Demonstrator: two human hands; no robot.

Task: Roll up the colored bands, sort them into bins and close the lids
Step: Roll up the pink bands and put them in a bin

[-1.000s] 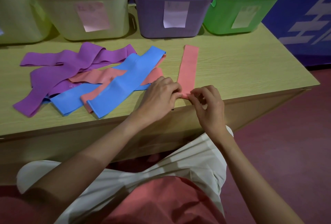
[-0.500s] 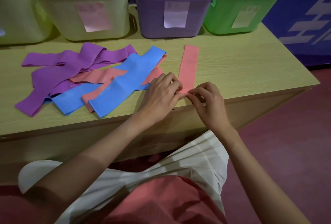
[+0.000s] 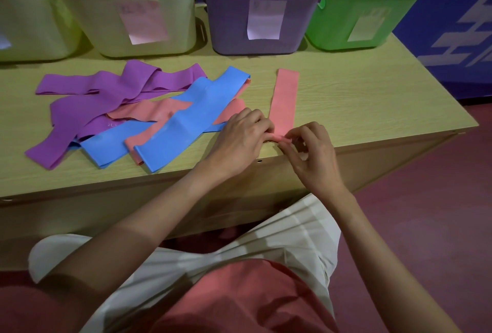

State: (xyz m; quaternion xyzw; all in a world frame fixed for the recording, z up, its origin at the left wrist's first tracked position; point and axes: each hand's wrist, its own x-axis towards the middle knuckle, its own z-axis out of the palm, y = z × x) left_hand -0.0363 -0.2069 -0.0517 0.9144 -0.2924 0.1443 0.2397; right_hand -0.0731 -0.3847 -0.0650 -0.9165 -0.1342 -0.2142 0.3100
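**A:** So compared to a second ago, the fingertips (image 3: 288, 137) have crept a bit up the flat pink stretchy band (image 3: 284, 98). The near end is now tucked over into a tiny roll right between the two hands, where before it was barely folded.

**B:** Yeah, I see it. Both hands pinching?

**A:** Pretty much. The right hand (image 3: 314, 157) has thumb and forefinger pressed together on the rolled end, other fingers curled loosely. The left hand (image 3: 239, 138) has its fingers bent down onto the same end from the other side. I can't see its thumb, though.

**B:** Where's the rest of the band?

**A:** Lying straight on the pale wooden table (image 3: 372, 98), pointing away toward the purple plastic bin (image 3: 261, 13). Everything else sits untouched: the loose pile of purple, blue and pink bands (image 3: 149, 117) just left of the hands, plus the cream bin (image 3: 125, 7) and the green bin (image 3: 364, 7).

**B:** So early days.

**A:** I'd say so: first roll just started, nothing visibly sorted, and I can't spot any lids on.
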